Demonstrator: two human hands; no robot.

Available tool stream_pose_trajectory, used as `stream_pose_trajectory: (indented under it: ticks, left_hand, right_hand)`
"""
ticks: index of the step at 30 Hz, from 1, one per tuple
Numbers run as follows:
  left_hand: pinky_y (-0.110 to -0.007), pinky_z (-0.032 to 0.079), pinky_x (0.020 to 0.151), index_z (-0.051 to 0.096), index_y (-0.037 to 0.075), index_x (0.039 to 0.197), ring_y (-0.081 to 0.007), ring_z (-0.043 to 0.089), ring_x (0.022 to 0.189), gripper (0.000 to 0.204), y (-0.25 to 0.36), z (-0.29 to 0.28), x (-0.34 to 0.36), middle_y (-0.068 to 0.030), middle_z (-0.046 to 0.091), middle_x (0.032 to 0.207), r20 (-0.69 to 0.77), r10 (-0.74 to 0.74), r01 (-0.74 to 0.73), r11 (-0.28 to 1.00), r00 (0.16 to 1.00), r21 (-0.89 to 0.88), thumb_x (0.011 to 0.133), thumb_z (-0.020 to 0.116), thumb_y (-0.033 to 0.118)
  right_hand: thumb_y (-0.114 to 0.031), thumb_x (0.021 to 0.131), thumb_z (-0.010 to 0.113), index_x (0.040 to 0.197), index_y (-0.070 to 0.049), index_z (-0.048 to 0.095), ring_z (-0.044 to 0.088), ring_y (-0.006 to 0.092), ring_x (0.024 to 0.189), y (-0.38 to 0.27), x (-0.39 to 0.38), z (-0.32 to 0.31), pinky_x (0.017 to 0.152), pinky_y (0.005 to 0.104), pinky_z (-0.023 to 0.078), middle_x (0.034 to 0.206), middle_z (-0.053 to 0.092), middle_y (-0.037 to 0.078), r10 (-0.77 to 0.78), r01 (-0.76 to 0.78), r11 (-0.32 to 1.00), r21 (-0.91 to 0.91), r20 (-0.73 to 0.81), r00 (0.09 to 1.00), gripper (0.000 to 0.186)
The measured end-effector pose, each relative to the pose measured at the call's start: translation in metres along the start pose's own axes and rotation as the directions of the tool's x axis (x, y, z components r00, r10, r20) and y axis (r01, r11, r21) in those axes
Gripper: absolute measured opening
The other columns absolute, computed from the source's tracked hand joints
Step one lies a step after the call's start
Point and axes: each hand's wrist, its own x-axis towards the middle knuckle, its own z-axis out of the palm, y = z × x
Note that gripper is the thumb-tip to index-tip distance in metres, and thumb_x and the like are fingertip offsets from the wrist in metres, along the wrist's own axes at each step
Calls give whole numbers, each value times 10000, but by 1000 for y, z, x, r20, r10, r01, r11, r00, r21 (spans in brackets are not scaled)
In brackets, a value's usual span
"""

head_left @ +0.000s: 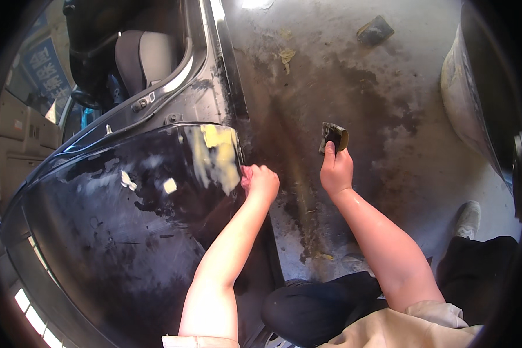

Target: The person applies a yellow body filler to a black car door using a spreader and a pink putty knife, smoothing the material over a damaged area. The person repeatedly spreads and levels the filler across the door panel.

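A black car body panel (156,249) fills the left side, with yellow and whitish filler patches (217,145) near its far right corner. At the panel's right edge, just below those patches, my left hand (262,182) is closed, its bent fingers against the edge; what lies under the fingertips is partly hidden. Over the floor to the right, clear of the car, my right hand (337,168) grips a dark sanding block (334,138) with worn, curved sheet material around it. The thumb presses on the block's upper face.
A car seat (151,61) shows through the opening at the upper left. On the stained concrete floor (354,87) lie a dark flat block (375,31) and a yellowish scrap (286,56). A large curved pale object (467,98) stands at the right. My shoe (468,219) rests below it.
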Motion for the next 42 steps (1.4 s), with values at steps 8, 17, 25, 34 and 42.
stream_pose_trajectory:
  ticks: [8, 17, 25, 34, 42]
  left_hand:
    - [-495, 478, 853, 736, 164, 973, -273, 671, 1020, 140, -35, -27, 23, -45, 715, 987, -323, -17, -22, 993, 946, -115, 942, 693, 293]
    - [-494, 464, 856, 661, 179, 1029, -259, 637, 1048, 258, -84, -34, 77, -33, 671, 1002, -417, -240, 184, 968, 877, -171, 963, 730, 418]
    - [-508, 476, 880, 661, 132, 971, -308, 652, 1017, 317, 20, -9, -16, -77, 698, 968, -296, -298, 123, 863, 908, -490, 863, 761, 413]
    - [-533, 573, 907, 716, 99, 902, -356, 735, 1015, 236, 79, -83, -73, -130, 755, 898, 39, -225, 115, 336, 974, -935, 880, 706, 334]
    - [-492, 553, 933, 701, 103, 989, -320, 709, 1025, 277, 142, -63, -53, -91, 739, 969, -193, -223, -133, 256, 956, -957, 857, 759, 340]
  right_hand:
    - [-311, 1170, 515, 1262, 16, 691, 721, 357, 1007, -2, 28, -33, 936, 429, 545, 1079, 762, 191, -10, 10, 999, -51, -4, 1000, 382]
    - [-288, 1145, 544, 1132, -22, 682, 701, 367, 924, -4, 19, -37, 834, 440, 536, 1006, 722, 150, -63, 64, 998, -10, 27, 998, 300]
    - [-170, 1029, 672, 1034, 7, 702, 669, 345, 828, -10, 28, -23, 775, 425, 533, 997, 703, 154, -43, 48, 993, -110, 49, 998, 180]
    - [-73, 912, 683, 957, -38, 756, 717, 402, 928, -29, 58, 7, 828, 500, 583, 991, 726, 152, -441, 621, 757, -206, 541, 717, 93]
    - [-14, 901, 634, 1787, -208, 172, 721, 459, 883, -78, 66, 99, 841, 528, 552, 948, 755, 267, 4, 585, 769, -260, 916, 401, 1017]
